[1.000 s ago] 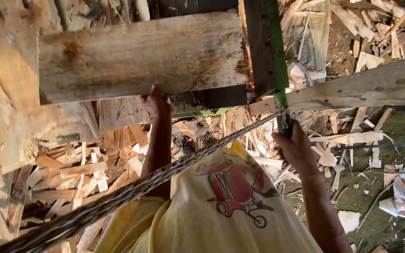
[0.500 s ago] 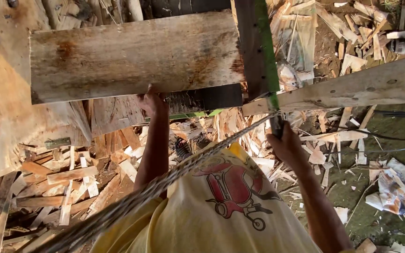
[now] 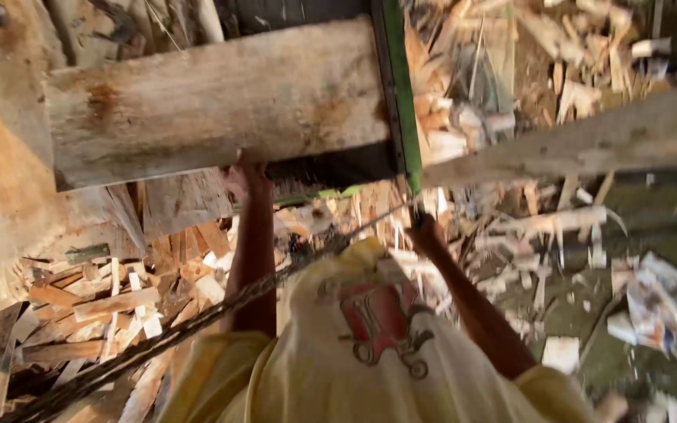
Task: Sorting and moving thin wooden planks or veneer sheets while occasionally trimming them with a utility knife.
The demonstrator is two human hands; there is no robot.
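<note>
under one wide plank (image 3: pixel 213 102), left hand (image 3: pixel 246 178) presses it; right hand (image 3: pixel 423 229) grasps one green bar (image 3: pixel 401 102).

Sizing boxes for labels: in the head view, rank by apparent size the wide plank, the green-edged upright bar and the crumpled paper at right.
1. Wide plank, largest.
2. Green-edged upright bar, long but thin.
3. Crumpled paper, smallest; it lies farther away on the ground, so its true size is unsure.

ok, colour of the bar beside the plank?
Green bar, upright at the plank's right end; head view.
</note>
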